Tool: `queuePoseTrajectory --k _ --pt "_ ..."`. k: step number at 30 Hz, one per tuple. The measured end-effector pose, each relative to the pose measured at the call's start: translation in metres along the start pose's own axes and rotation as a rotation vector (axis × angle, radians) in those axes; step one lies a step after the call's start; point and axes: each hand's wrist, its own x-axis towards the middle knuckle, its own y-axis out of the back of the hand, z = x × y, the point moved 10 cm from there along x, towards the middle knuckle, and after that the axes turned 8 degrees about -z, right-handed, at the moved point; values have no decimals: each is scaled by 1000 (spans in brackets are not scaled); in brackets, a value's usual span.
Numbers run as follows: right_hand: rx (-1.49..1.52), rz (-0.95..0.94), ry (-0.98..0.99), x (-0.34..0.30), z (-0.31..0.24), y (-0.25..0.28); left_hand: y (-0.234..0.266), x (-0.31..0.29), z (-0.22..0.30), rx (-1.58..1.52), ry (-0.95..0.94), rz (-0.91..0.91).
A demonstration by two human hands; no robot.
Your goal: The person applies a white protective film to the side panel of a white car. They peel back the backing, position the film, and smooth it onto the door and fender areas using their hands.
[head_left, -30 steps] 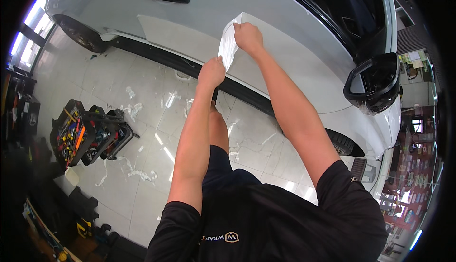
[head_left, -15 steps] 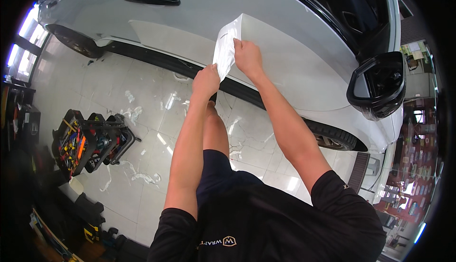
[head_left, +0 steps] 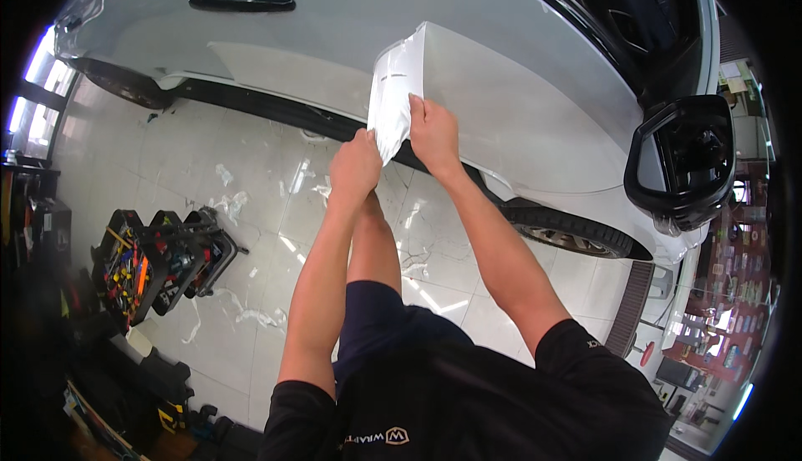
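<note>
A glossy white sheet of film stands out from the lower side of a light-coloured car door, its upper corner against the panel. My left hand is closed on the sheet's lower left end, near the dark sill. On its right edge, my right hand pinches it with the thumb on top. Between my hands the sheet is creased and bunched. A paler, duller area covers the lower door on both sides of the sheet. What my curled fingers do behind the film is hidden.
The black door handle is at upper left, the black side mirror at right above the front wheel. A black cart of tools stands at left. White film scraps lie on the tiled floor.
Both hands have come a little lower, toward me, with the sheet, and more of its face shows above them. The view has shifted slightly along the car.
</note>
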Motion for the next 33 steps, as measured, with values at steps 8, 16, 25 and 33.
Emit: queuePoseTrajectory --k 8,16,25,33 --pt "66 -47 -38 13 0 -3 2 7 -2 -37 -22 30" --pt "251 -65 -79 21 18 -10 4 6 5 -109 -10 -1" --pt "1491 -429 -432 15 49 -122 6 10 8 -399 -32 -98" --pt "2442 -695 -785 54 35 -179 26 -1 33 -267 -61 -66"
